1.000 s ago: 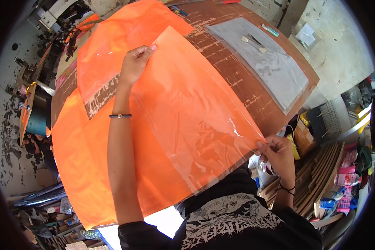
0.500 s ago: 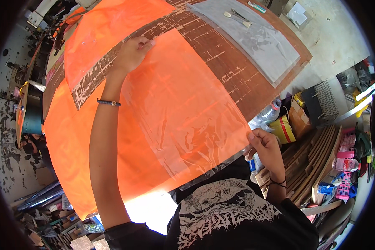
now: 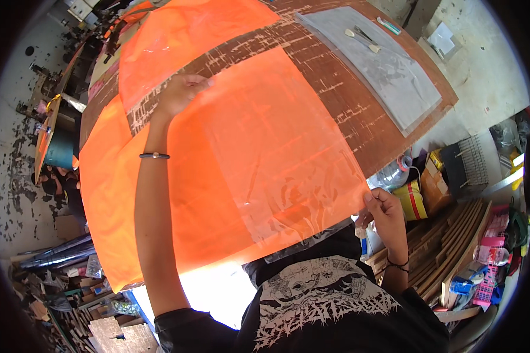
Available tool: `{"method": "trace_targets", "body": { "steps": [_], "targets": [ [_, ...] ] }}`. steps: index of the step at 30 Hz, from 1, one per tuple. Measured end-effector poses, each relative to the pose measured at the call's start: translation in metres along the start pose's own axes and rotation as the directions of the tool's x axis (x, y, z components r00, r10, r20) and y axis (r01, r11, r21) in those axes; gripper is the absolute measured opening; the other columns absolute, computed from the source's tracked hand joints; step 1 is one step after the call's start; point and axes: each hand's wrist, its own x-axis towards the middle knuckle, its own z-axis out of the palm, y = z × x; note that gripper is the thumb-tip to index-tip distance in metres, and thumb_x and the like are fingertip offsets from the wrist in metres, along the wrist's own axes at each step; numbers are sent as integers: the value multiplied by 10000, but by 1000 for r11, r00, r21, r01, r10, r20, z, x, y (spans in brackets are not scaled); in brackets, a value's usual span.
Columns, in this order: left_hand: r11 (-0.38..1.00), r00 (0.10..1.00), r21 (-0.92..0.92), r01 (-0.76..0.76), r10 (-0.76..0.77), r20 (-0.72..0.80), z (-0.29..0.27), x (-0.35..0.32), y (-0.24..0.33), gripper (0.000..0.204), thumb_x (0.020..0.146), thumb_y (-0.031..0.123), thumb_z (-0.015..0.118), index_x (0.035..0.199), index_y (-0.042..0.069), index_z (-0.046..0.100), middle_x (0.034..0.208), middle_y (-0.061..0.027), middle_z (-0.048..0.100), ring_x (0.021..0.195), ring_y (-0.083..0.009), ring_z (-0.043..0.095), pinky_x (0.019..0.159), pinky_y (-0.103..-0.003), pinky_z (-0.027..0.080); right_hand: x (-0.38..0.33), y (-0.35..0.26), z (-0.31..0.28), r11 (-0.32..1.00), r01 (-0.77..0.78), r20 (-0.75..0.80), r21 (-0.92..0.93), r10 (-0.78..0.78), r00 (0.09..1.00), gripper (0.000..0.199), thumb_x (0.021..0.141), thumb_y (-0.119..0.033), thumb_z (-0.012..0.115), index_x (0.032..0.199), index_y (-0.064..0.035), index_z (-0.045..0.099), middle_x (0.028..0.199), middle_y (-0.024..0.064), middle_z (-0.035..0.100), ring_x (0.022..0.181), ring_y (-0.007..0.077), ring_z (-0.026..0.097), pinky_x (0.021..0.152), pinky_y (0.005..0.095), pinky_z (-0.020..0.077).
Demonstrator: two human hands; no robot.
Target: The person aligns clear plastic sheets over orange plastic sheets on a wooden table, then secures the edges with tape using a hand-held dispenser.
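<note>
A bright orange cloth (image 3: 176, 223) spreads over the near part of the worktable and hangs past its front edge. On its right part lies a clear plastic sheet (image 3: 277, 170), wrinkled toward the near side. My left hand (image 3: 179, 94) is at the cloth's far edge, thumb and fingers pinched together on it. At the near right corner, my right hand (image 3: 386, 212) grips the cloth between thumb and fingers, and the plastic reaches close to that corner. Whether the plastic is also in that grip, I cannot tell.
Another orange piece (image 3: 182, 41) under clear film lies at the far left of the scored brown tabletop (image 3: 341, 88). Stacked grey plastic sheets (image 3: 383, 70) at the far right carry a small cutting tool (image 3: 365, 40). Wooden strips (image 3: 447, 247) stand right of me.
My left hand has slid leftward along the cloth's far edge, away from its far right corner. My right hand keeps its hold at the near corner. The whole view has shifted slightly.
</note>
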Motion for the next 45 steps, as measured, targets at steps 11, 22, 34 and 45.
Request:
{"method": "trace_targets", "body": {
  "steps": [11,22,34,45],
  "targets": [
    [996,997,57,72,-73,18,-7,5,2,421,892,425,665,971,17,733,922,-96,709,896,-176,621,861,-319,457,-2,-4,3,998,39,-17,-43,-40,999,288,984,-276,564,928,3,606,669,37,638,579,114,651,471,205,479],
    [990,981,74,119,-128,143,-29,2,-8,531,806,472,736,1066,10,718,1051,-137,706,1023,-222,633,928,-337,455,0,-4,4,993,63,-82,-104,-71,994,277,987,-246,559,911,10,631,611,-39,540,540,26,549,482,198,481],
    [988,987,51,146,-149,66,-18,0,-2,369,827,374,750,941,22,746,927,-51,708,934,-142,627,875,-284,446,2,-3,2,997,68,-88,-31,-71,994,238,980,-205,567,939,20,632,668,26,647,569,62,610,485,198,467],
    [994,990,-30,103,-100,95,-30,-4,-17,393,862,369,713,1067,34,698,1028,-70,687,980,-183,621,901,-325,456,0,3,-6,993,98,-53,-70,-102,993,213,986,-191,545,988,7,625,760,37,665,652,78,633,509,207,478]
  ]
}}
